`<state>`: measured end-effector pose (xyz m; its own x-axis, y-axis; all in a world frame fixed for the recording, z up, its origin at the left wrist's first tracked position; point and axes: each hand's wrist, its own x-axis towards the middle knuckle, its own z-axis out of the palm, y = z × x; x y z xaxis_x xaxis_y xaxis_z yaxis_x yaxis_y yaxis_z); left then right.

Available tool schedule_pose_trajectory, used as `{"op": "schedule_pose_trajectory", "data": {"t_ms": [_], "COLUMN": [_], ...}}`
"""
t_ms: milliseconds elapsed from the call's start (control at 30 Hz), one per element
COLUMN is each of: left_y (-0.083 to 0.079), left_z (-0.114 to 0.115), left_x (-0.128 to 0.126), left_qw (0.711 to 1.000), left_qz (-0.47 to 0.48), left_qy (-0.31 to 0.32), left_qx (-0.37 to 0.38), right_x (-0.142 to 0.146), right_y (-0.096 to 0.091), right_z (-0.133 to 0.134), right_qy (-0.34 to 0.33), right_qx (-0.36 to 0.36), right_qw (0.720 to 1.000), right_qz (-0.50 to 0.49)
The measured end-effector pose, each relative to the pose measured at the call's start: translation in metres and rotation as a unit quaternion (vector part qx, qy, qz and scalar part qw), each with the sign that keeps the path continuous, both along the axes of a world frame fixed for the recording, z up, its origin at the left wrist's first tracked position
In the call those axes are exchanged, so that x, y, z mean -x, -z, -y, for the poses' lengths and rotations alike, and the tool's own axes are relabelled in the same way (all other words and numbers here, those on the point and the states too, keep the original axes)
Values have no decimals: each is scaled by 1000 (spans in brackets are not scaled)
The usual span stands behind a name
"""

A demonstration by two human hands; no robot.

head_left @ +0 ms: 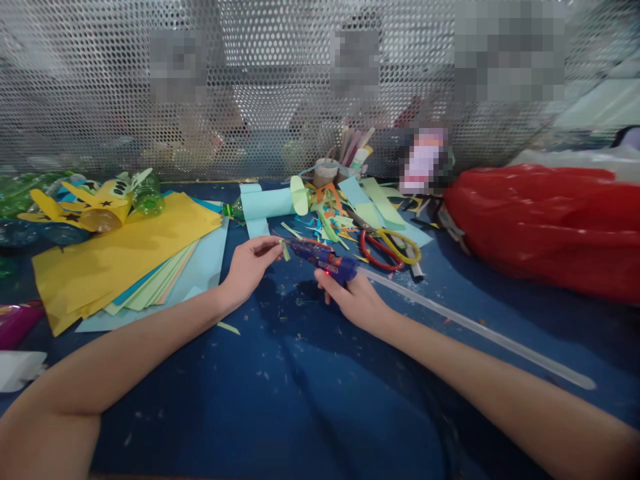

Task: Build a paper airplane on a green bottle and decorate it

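My right hand (357, 300) is wrapped round a purple glue gun (325, 260) with a small red light on its body. A long clear glue stick (480, 333) sticks out of the gun's back end. Between its fingertips, my left hand (253, 267) pinches a small light green paper strip (285, 251). The gun's nozzle points left and is right by the strip; whether they touch I cannot tell. Just beyond the hands lies a green bottle wrapped in light blue paper (270, 202), with a pale green paper piece on its right end.
Yellow paper sheets (125, 247) and coloured paper lie left, near a yellow paper figure with stars (100, 207). Scissors (393, 248) rest among paper scraps (330, 213). A red plastic bag (545, 227) stands at right. A perforated metal screen (280, 80) closes off the back.
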<state>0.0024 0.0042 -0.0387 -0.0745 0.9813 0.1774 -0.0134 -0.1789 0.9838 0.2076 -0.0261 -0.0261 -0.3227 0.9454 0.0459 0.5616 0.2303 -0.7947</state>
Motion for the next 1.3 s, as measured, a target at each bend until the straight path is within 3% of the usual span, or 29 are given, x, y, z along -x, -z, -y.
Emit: {"op": "schedule_pose_trajectory", "data": {"t_ms": [567, 1300], "left_y": [-2, 0], "left_z": [0, 0], "left_x": [-1, 0], "left_qw": [1000, 1000], "left_qz": [10, 18], "left_qy": [-4, -2], "left_qx": [5, 15], "right_x": [2, 2], "right_y": [-6, -3], "right_z": [2, 2], "right_qy": [-12, -7], "right_qx": [-56, -57], "right_qw": [998, 998], "right_qz": [-3, -13]}}
